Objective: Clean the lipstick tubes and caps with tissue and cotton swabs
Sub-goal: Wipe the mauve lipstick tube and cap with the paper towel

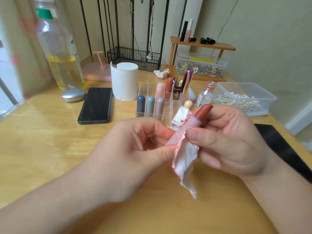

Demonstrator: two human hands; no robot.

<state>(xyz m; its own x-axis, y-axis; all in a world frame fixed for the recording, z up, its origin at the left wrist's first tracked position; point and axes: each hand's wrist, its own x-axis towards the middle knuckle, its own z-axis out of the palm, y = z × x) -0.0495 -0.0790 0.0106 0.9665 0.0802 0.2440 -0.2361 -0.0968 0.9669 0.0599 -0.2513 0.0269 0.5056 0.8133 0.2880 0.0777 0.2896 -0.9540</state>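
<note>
You are in the middle of wiping down one tube. Your left hand [133, 149] is closed on the lower end of the slim matte pink lipstick tube [190, 127], pinching it between thumb and fingers. The tube is held in the air over the pale wooden table [50, 132], near the centre of view, and slants up toward 1 o'clock. Its brick-red bullet [204, 110] is wound out and bare. Your right hand [233, 141] grips the tube's middle through a white scrap of tissue smeared with red [185, 159]. The thumb presses the paper against the barrel, and the loose end hangs down toward 6 o'clock.

I judge this to be the tube-wiping step, only partly done, since the paper is already heavily stained. Next, turn to a clean patch of tissue, or it will likely spread colour back onto the barrel. Keep it off the exposed bullet, which looks soft enough to smear or snap.

A fresh white paper roll [125, 81] stands at 11 o'clock. The clear plastic tub [263, 93] of cotton swabs [236, 100] sits at 2 o'clock, for the rim. More tubes wait in the clear acrylic grid organiser [145, 88] at 12 o'clock.
</note>
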